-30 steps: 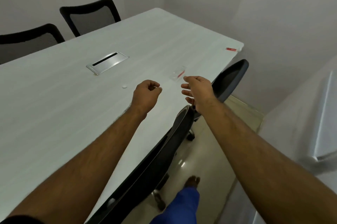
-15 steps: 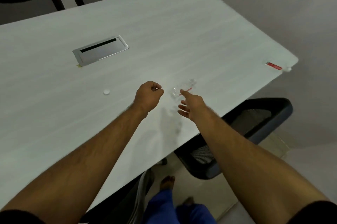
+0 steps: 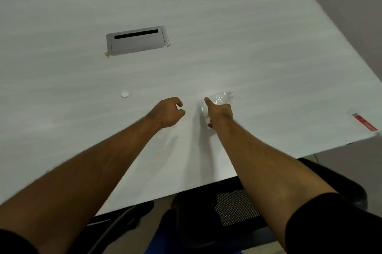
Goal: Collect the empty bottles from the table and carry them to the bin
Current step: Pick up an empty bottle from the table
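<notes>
Right of centre on the table (image 3: 227, 26), the bottle (image 3: 222, 97) lies on its side, long axis running far-right; my right hand (image 3: 219, 114) covers its near end, fingers curling on, grip unclear; left hand (image 3: 167, 112) loosely curled beside.

Dim, soft blur, arm shadows, wide-angle warp.

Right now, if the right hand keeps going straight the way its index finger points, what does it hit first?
The right hand would likely meet the clear crumpled plastic bottle lying on its side on the white table. Its fingers already look to be at the bottle; contact is unclear.
</notes>
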